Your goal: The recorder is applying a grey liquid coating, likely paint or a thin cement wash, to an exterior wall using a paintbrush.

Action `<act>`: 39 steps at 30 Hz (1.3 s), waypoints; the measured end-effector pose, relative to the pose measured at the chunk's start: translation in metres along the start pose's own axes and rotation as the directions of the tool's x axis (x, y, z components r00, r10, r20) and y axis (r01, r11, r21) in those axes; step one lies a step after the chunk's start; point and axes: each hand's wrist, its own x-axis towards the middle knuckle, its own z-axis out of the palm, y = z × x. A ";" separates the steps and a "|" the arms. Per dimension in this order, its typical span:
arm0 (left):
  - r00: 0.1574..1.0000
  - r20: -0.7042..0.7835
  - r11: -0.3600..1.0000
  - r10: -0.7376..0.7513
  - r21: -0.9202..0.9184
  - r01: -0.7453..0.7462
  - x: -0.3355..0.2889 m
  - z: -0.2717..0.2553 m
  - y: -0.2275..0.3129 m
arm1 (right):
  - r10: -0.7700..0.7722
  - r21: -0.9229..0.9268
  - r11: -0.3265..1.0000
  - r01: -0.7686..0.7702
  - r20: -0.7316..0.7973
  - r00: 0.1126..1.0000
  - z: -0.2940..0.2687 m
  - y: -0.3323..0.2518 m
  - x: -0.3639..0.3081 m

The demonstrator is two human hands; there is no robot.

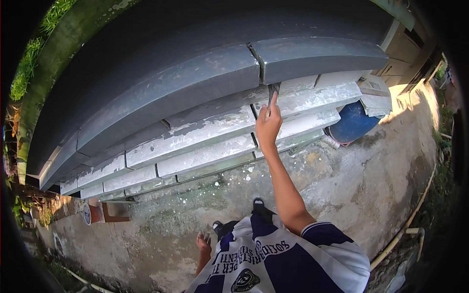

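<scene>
A brush point(275, 88) is gripped by the right fingers point(274, 100); above them, the upper ledge point(171, 100) is coated grey; below, white ledges point(195, 132) are left largely uncoated; left fingers point(199, 238) half-curled, seemingly empty.

A slim paintbrush point(273, 89) points away from the camera, its dark end at the stepped wall point(190, 140), just under the grey top ledge point(171, 80). The recessed band point(205, 111) below is partly grey; the lower courses point(210, 154) are patchy white, split by dark joints point(253, 111).
</scene>
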 end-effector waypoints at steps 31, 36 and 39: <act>0.642 -0.759 0.912 -0.108 -0.333 -0.240 -0.102 -0.301 -0.133 | 0.333 -0.473 0.750 -0.463 0.874 -0.354 0.250 -0.058 -0.589; 0.694 -0.717 0.948 -0.070 -0.263 -0.176 -0.075 -0.385 -0.138 | 0.499 -0.577 0.809 0.113 0.776 0.385 0.242 0.052 -0.615; 0.674 -0.736 0.928 -0.061 -0.291 -0.234 -0.060 -0.412 -0.123 | 0.618 -0.695 0.706 0.135 0.698 0.361 0.207 0.051 -0.609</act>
